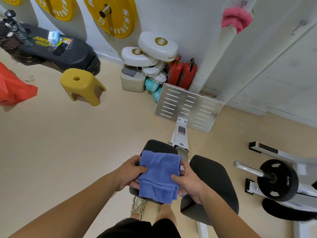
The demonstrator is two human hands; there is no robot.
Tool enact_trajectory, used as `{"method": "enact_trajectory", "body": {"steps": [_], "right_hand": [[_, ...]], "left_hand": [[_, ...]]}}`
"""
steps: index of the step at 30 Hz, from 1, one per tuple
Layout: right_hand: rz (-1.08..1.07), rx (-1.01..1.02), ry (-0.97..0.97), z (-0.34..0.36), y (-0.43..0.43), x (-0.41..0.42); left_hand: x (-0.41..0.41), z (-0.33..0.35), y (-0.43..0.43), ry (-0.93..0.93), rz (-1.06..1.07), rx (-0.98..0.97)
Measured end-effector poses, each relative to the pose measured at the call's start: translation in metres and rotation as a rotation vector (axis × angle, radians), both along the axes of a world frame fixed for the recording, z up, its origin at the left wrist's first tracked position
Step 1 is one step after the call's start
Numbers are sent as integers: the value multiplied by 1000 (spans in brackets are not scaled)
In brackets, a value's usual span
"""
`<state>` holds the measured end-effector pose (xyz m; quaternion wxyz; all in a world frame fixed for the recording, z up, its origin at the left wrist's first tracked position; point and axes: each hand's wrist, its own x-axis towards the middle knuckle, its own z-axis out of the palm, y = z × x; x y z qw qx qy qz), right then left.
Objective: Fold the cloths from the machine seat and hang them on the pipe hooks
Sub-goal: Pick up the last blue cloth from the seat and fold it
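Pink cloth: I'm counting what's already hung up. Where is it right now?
In the head view the pink cloth hangs at the upper right, high on the white pipe, well above the two red fire extinguishers at its foot.

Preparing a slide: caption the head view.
Left hand and right hand hold a folded blue cloth over the machine seat; a pink cloth hangs on the pipe.

blue cloth 1 | pink cloth 1 | fire extinguishers 2 | yellow stool 1

Folded blue cloth over black seat; pink cloth hangs on pipe.
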<state>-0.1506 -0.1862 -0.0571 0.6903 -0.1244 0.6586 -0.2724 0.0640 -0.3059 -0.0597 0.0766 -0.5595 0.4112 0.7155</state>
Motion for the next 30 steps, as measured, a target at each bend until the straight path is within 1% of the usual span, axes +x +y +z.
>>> {"method": "enact_trajectory", "body": {"steps": [4,9,11,13,16,17,18,20,21,23,24,25,26,28,30], "right_hand": [[-102,-28,9,-7,-1,-2],[-127,-148,211,-9,-14,-7],[-129,-182,238,-8,-19,-12],[-133,-162,181,-12,-21,-17],[-230,-88,-11,-16,-21,-19],[-224,-71,-15,-15,-21,-17],[-159,-73,60,-13,-22,-15],[68,-122,291,-11,-21,-7],[169,-152,371,-14,-18,-1],[289,-179,501,-22,-12,13],[319,-178,566,-26,-10,19],[341,-168,618,-28,-9,23],[362,-156,663,-28,-8,25],[415,-146,730,-27,-9,25],[439,-110,751,-28,-8,25]], "left_hand": [[6,-3,-2,60,92,67],[2,2,-15,222,281,64],[1,2,-16,268,339,65],[2,0,-14,288,380,85],[4,-5,-13,286,446,154],[5,-7,-12,263,441,129],[4,-9,-11,208,370,41],[3,-16,-2,52,113,-266],[3,-21,4,-3,-6,-416],[2,-34,18,-44,-229,-661],[0,-39,24,-63,-302,-741],[-1,-43,29,-91,-323,-789],[-2,-43,32,-113,-294,-811],[2,-48,34,-168,-196,-806],[9,-53,36,-272,-206,-764]]}}
